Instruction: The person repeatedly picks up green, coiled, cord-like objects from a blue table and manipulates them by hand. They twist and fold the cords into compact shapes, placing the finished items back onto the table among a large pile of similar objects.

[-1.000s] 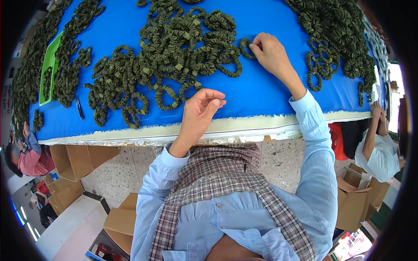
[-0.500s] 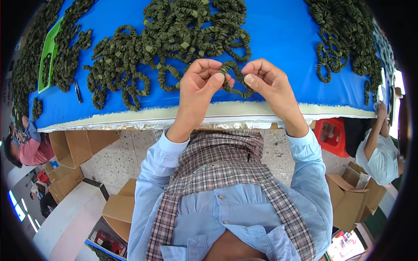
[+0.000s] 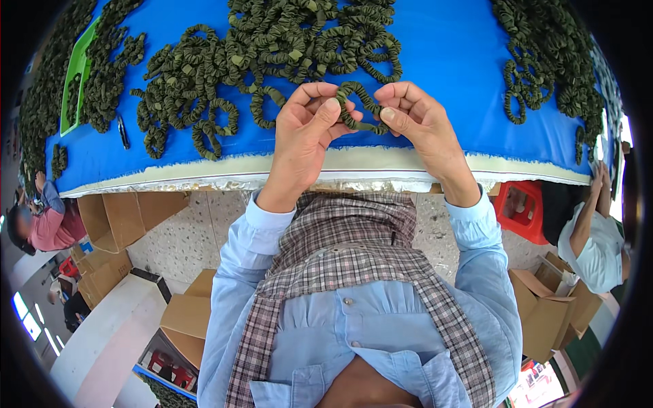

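Observation:
A dark green scrunchie [image 3: 349, 89], a gathered fabric ring, is stretched between my two hands above the near edge of the blue-covered table [image 3: 449, 81]. My left hand [image 3: 304, 132] pinches its left side between thumb and fingers. On its right side my right hand [image 3: 420, 129] grips it with the thumb pressed on top. Beyond my hands lies a large heap of similar scrunchies [image 3: 272, 41], some with lighter green patches. A few loose rings sit just left of my left hand.
More scrunchies are piled at the right [image 3: 544, 61] and far left, by a green tray [image 3: 73, 88]. A dark pen-like tool [image 3: 122, 132] lies on the table. Below are cardboard boxes [image 3: 122, 217] and a red stool [image 3: 521, 211]. People sit at both sides.
Both hands have shifted slightly, and the scrunchie is held a little more to the left and looks wider open. The view has moved slightly.

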{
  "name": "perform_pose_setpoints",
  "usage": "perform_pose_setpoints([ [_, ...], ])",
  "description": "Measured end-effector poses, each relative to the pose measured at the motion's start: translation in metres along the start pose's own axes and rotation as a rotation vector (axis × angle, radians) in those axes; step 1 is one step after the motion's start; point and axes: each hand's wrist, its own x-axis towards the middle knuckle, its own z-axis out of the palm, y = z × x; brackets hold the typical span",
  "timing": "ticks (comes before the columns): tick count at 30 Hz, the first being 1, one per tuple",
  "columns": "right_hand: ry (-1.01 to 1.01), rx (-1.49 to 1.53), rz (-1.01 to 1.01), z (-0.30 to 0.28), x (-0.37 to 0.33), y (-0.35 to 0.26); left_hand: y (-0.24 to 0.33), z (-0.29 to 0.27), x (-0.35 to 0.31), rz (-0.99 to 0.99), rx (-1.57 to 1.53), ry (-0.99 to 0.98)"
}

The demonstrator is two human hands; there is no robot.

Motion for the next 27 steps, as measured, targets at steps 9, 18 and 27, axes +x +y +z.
perform_pose_setpoints([
  [9, -0.054, -0.047, -0.015, 0.006, -0.001, -0.011, 0.001, -0.001, -0.001, -0.008, 0.018, -0.011],
  [18, -0.093, -0.353, -0.164, 0.008, 0.009, -0.010, 0.005, 0.003, -0.006, -0.064, 0.027, -0.134],
  [27, -0.179, -0.359, -0.183, 0.011, 0.010, -0.014, 0.014, 0.006, -0.010, -0.165, 0.014, -0.107],
])
